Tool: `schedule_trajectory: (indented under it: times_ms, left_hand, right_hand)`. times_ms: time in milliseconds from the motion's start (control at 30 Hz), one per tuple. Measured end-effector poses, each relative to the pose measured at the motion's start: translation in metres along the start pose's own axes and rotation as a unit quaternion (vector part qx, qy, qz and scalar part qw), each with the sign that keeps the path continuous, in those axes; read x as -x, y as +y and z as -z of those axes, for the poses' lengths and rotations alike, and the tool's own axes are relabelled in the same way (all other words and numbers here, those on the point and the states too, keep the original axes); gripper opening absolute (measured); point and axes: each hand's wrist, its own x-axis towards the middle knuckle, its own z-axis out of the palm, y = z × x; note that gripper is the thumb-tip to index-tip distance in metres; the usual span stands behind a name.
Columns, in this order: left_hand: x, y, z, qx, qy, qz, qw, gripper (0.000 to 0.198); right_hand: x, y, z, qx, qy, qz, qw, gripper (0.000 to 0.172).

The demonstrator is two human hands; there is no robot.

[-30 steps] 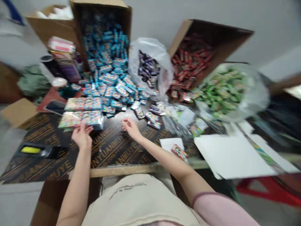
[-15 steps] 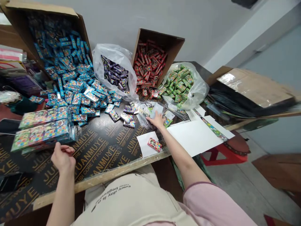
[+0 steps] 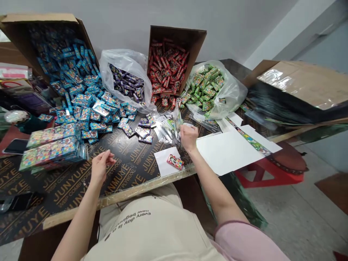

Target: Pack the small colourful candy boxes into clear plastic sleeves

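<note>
My right hand (image 3: 189, 137) is closed, its fingers pinching a clear plastic bag (image 3: 177, 119) that stands up from a loose pile of similar clear bags (image 3: 164, 127). My left hand (image 3: 102, 166) hovers above the dark plywood table, holding nothing, its fingers loosely bent and a little apart. Between the hands, a small red printed box (image 3: 175, 161) lies on a white paper sheet (image 3: 161, 167) by the table edge. Several small purple boxes (image 3: 141, 132) lie just left of the bag pile.
Blue boxes (image 3: 78, 98) spill from a carton at the left. A purple-filled bag (image 3: 126, 81), a red-filled carton (image 3: 170, 65) and a green-filled bag (image 3: 208, 87) stand along the back. Packed bundles (image 3: 51, 148) are stacked at left; white sheets (image 3: 225, 150) lie at right.
My right hand has gone from spread fingers on the bag pile to a closed grip, lifting a bag and drawing nearer me. My left hand has moved right, away from the stacked bundles.
</note>
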Motion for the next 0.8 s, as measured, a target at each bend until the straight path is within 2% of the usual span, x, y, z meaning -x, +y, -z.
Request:
schedule_trajectory:
  times_ms: [33,67,100,133,200,267,300,367,400,433,467,500,533,600,633,667,700,733,800]
  left_hand:
    - [0.002,0.003,-0.007,-0.005,-0.025,0.006,1.0,0.038]
    - [0.004,0.006,-0.015,-0.002,-0.05,0.013,0.999,0.042]
    - [0.006,0.01,-0.024,0.009,-0.075,0.02,0.997,0.047]
    - [0.008,0.013,-0.034,0.031,-0.097,0.024,0.995,0.054]
    - [0.013,0.018,-0.054,0.106,-0.137,0.036,0.984,0.071]
    - [0.018,0.02,-0.072,0.186,-0.183,0.037,0.965,0.079]
    - [0.021,0.021,-0.079,0.217,-0.202,0.035,0.954,0.079]
    - [0.025,0.021,-0.085,0.256,-0.231,0.031,0.938,0.078]
    - [0.026,0.022,-0.084,0.266,-0.234,0.025,0.935,0.081]
    - [0.025,0.023,-0.08,0.271,-0.229,0.016,0.935,0.084]
    - [0.024,0.025,-0.073,0.272,-0.211,0.002,0.939,0.087]
    - [0.022,0.029,-0.063,0.266,-0.18,-0.018,0.947,0.088]
    - [0.019,0.033,-0.051,0.25,-0.133,-0.046,0.958,0.086]
    - [0.014,0.046,-0.025,0.164,-0.01,-0.118,0.979,0.076]
    - [0.014,0.052,-0.012,0.088,0.058,-0.169,0.98,0.075]
    - [0.015,0.059,-0.002,-0.001,0.094,-0.218,0.971,0.078]
    - [0.018,0.065,0.006,-0.091,0.072,-0.242,0.963,0.077]
    - [0.023,0.069,0.01,-0.167,0.015,-0.246,0.955,0.074]
    - [0.037,0.073,0.009,-0.258,-0.171,-0.201,0.929,0.068]
  right_hand:
    - [0.002,-0.004,0.009,-0.086,0.059,-0.021,0.994,0.041]
    - [0.005,-0.012,0.016,-0.19,0.1,-0.049,0.976,0.041]
    - [0.01,-0.022,0.021,-0.3,0.111,-0.082,0.944,0.04]
    - [0.018,-0.035,0.023,-0.403,0.088,-0.114,0.904,0.039]
    - [0.042,-0.066,0.021,-0.569,-0.024,-0.173,0.804,0.04]
    - [0.073,-0.098,0.012,-0.655,-0.149,-0.218,0.708,0.045]
    - [0.089,-0.113,0.007,-0.676,-0.201,-0.232,0.669,0.047]
    - [0.117,-0.134,-0.002,-0.697,-0.27,-0.248,0.616,0.048]
    - [0.125,-0.14,-0.005,-0.699,-0.292,-0.249,0.604,0.048]
    - [0.129,-0.142,-0.007,-0.695,-0.308,-0.242,0.602,0.048]
    - [0.128,-0.141,-0.007,-0.687,-0.315,-0.228,0.615,0.048]
    - [0.123,-0.135,-0.004,-0.671,-0.31,-0.203,0.642,0.048]
    - [0.114,-0.127,0.0,-0.646,-0.293,-0.166,0.685,0.047]
    - [0.092,-0.107,0.016,-0.56,-0.237,-0.059,0.791,0.043]
    - [0.081,-0.097,0.026,-0.501,-0.213,0.008,0.839,0.039]
    - [0.071,-0.089,0.037,-0.437,-0.198,0.083,0.873,0.036]
    - [0.063,-0.085,0.048,-0.374,-0.194,0.159,0.893,0.032]
    - [0.058,-0.084,0.058,-0.318,-0.195,0.232,0.898,0.029]
    - [0.052,-0.092,0.074,-0.237,-0.196,0.368,0.877,0.026]
